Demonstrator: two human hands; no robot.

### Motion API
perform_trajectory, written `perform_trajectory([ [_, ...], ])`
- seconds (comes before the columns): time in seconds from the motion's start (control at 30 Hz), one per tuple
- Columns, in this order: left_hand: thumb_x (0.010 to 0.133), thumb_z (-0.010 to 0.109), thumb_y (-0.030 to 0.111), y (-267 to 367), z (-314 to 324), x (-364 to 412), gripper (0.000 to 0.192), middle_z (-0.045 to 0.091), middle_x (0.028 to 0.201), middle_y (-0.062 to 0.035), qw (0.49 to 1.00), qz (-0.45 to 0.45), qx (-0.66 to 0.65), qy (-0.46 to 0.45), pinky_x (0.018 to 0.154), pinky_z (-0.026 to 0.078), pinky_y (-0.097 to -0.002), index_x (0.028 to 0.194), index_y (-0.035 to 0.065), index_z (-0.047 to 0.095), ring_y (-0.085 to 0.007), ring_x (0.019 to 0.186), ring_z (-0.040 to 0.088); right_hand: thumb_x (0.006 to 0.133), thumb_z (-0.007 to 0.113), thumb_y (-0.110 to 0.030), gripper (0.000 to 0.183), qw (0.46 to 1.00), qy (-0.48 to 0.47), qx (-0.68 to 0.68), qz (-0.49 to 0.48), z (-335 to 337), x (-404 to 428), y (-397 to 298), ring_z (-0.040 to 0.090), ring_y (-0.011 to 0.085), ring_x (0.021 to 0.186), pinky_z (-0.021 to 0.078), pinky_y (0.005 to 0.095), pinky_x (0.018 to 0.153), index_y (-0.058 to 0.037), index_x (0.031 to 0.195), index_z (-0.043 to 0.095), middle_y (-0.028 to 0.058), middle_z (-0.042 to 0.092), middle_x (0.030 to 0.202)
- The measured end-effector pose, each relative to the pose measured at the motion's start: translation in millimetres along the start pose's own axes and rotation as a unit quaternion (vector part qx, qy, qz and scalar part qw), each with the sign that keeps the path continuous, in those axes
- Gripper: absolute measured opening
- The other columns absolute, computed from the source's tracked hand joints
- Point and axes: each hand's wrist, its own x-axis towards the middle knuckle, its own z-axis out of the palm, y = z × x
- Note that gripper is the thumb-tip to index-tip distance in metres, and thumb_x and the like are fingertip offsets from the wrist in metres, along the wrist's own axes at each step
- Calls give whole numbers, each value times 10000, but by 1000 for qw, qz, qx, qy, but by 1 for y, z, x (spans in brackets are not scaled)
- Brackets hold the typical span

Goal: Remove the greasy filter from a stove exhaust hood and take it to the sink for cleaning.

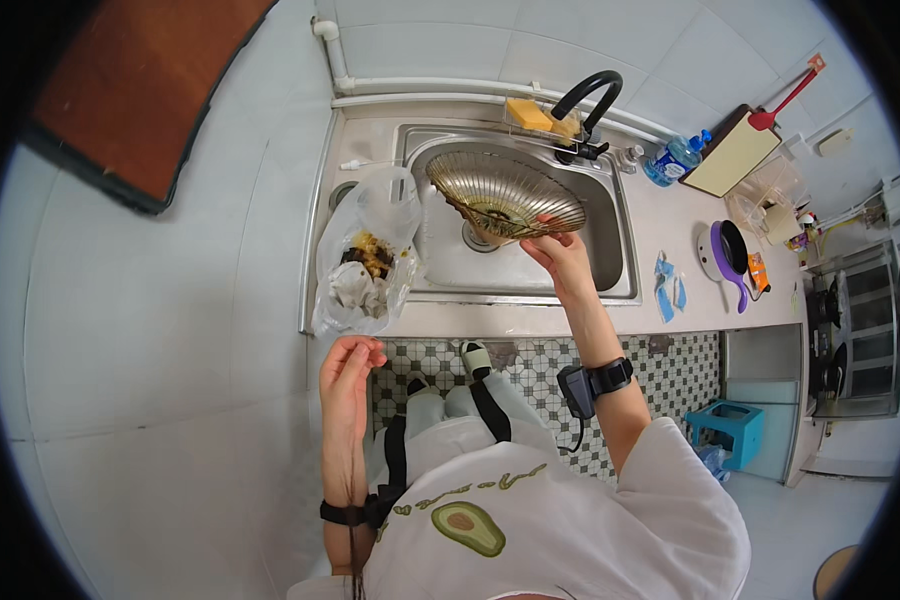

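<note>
My right hand [562, 259] grips the near rim of a ribbed, see-through glass bowl [506, 191], which is tilted above the stainless steel sink [450, 274]. Some yellowish residue shows low in the bowl. My left hand [351, 364] is near the counter's front edge, fingertips drawn together; whether something small is between them cannot be told. Just beyond it lies an open clear plastic bag [401, 199] holding crumpled white tissue [356, 289] and brown and yellow food scraps [371, 255].
Behind the sink are a black faucet [607, 86] and a wire rack with a yellow sponge [529, 115]. To the right are a blue soap bottle [673, 160], a blue and white cloth [669, 289] and a purple-handled pan [731, 251]. A wall closes off the left side.
</note>
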Motion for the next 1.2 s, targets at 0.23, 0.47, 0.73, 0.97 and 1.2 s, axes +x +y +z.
perform_trajectory([
  [0.23, 878, 502, 102, -12, 26, 22, 117, 581, 891, -70, 1000, 14, -7, 10, 756, 429, -266, 918, 11, 563, -120, 785, 528, 751, 637, -36, 389, 998, -65, -5, 25, 0, 20, -19, 553, 199, 973, 496, 318, 845, 5, 1105, 480, 89, 475, 1095],
  [0.47, 873, 514, 103, -11, 42, 25, 118, 582, 885, -58, 998, 49, -9, 50, 757, 428, -254, 919, 5, 562, -116, 785, 533, 760, 606, -17, 362, 987, -155, 10, 49, 26, 43, -33, 585, 214, 934, 504, 318, 826, 1, 1105, 498, 93, 515, 1099],
  [0.73, 862, 547, 106, -7, 38, 10, 125, 583, 878, -46, 988, 95, 29, 121, 769, 437, -248, 925, 1, 573, -116, 804, 545, 717, 624, 50, 405, 964, -232, -127, -30, 63, 52, -26, 589, 144, 891, 490, 265, 772, -25, 1094, 498, 59, 547, 1037],
  [0.97, 874, 509, 91, -3, 26, -9, 101, 565, 843, -38, 983, 115, 24, 143, 744, 417, -242, 895, 9, 565, -112, 777, 529, 689, 692, 53, 468, 944, -252, -181, -112, 86, 42, -12, 590, 146, 886, 498, 241, 738, -10, 1086, 451, 48, 471, 1049],
  [1.2, 869, 543, 107, -7, 12, -20, 119, 578, 874, -48, 982, 117, 14, 151, 763, 435, -246, 919, 0, 561, -117, 801, 543, 689, 686, 50, 436, 917, -276, -217, -189, 85, 38, 9, 599, 151, 876, 521, 257, 798, 11, 1054, 451, 58, 445, 1070],
])
